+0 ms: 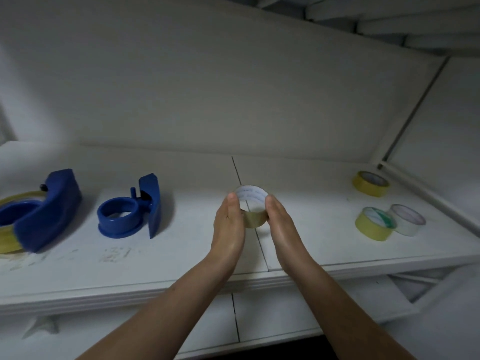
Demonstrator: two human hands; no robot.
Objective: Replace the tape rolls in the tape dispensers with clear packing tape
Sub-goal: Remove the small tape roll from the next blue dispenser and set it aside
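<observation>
Room first. The table [155, 271] is white, and its front edge runs across below my wrists. A back wall [233, 87] closes the far side. A white frame post [405, 120] slants down to the far right corner. A thin seam [235, 168] crosses the table from back to front and passes under the hands. The widest bare stretches lie between the seam and the things on either side.

Left side: the empty dispenser [133, 216] is blue, with its ring open upward and its blade guard on the right. The loaded dispenser [49, 211] sits further left, partly cut by the picture edge, and has yellowish tape [7, 237] on it. The two are near each other but apart.

Right side: a yellow roll [370, 187] lies flat near the back corner. Closer to me, a second yellow roll [374, 224] touches or overlaps a clear roll [409, 222], and both lie flat.

The tape roll [255, 220] is at centre over the seam, well clear of both groups. It is a ring, so it has no real long axis. Its core axis stands roughly upright and tips a little toward me, with the opening up and the printed white core showing. I cannot tell whether it rests on the table or is just above it.

Grip: the roll sits squarely between both hands. The left hand [228, 227] grasps its left side and the right hand [281, 227] its right side. Each thumb lies along the roll up to the upper rim. The fingers are hidden behind it.
</observation>
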